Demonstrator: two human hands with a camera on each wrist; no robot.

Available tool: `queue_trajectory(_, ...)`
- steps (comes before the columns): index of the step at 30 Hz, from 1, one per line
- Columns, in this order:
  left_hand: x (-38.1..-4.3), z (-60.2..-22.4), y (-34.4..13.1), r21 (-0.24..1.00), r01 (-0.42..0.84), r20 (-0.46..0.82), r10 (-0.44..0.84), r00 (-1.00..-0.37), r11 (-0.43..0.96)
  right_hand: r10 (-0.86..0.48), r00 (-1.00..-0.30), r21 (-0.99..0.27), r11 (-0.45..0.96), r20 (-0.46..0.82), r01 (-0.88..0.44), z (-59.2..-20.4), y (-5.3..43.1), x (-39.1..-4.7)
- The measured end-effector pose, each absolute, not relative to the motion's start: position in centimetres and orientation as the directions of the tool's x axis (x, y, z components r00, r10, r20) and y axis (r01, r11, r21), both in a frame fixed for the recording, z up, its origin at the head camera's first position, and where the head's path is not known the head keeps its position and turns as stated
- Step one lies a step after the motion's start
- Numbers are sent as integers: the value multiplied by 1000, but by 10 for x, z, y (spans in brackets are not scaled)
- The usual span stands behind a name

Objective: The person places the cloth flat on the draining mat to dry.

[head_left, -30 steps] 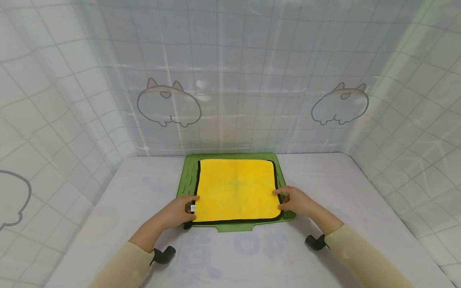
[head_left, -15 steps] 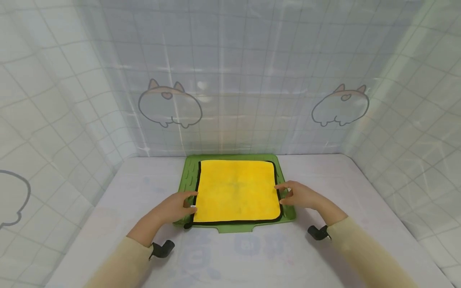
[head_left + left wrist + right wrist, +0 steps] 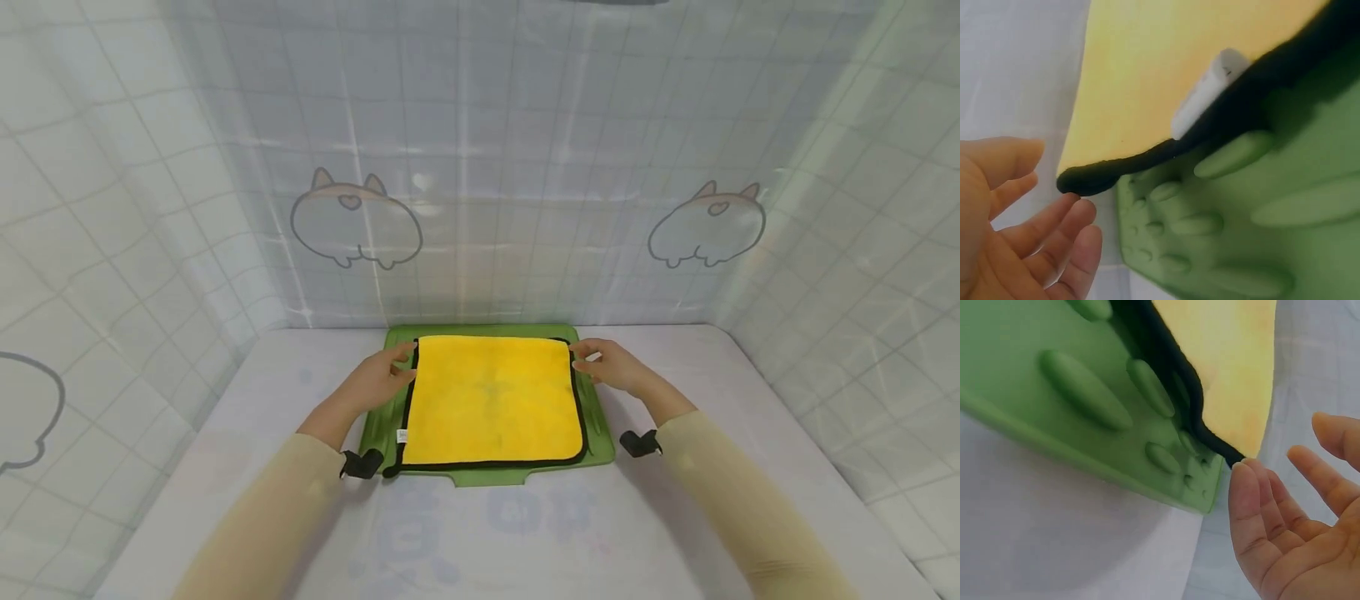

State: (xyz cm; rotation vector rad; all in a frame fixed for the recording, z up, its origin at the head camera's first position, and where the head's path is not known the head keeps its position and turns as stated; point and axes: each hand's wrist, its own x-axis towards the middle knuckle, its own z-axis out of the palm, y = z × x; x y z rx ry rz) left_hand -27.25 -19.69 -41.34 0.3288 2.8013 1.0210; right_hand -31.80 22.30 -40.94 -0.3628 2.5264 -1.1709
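A yellow cloth [image 3: 491,400] with black edging lies flat over a green ridged tray [image 3: 491,477]. A small white tag [image 3: 402,436] shows on its left edge. Near the cloth's far left corner is my left hand [image 3: 375,381]; in the left wrist view its thumb and fingers stand apart, fingertips [image 3: 1075,209] at the black corner. At the far right corner, my right hand [image 3: 617,367] holds its fingers extended. The right wrist view has those fingertips [image 3: 1245,481] touching the black edging, thumb well clear. Neither hand pinches the cloth.
The tray stands on a pale tabletop [image 3: 675,542] close to the back wall curtain [image 3: 487,167], which has a grid pattern and printed animal figures. Similar gridded sheets rise on both sides. A black wrist mount [image 3: 362,463] sits at the left cuff, another [image 3: 640,443] at the right.
Both hands have moved away from the body along the cloth's side edges, from its near part to the far corners. The cloth and tray stay in place.
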Motion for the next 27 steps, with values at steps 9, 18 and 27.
queue_trajectory(9,-294,-421,-190,668,121,-61,216,-974,734,-329,-921,-818,575,-208,-20,-416,218,-342)
queue_trajectory(18,-304,-423,-184,695,113,-54,208,-977,710,-338,-911,-864,501,-237,39,-423,215,-355)
queue_trajectory(27,-313,-431,-175,694,90,-62,184,-981,714,-310,-918,-881,467,-249,81,-435,207,-366)
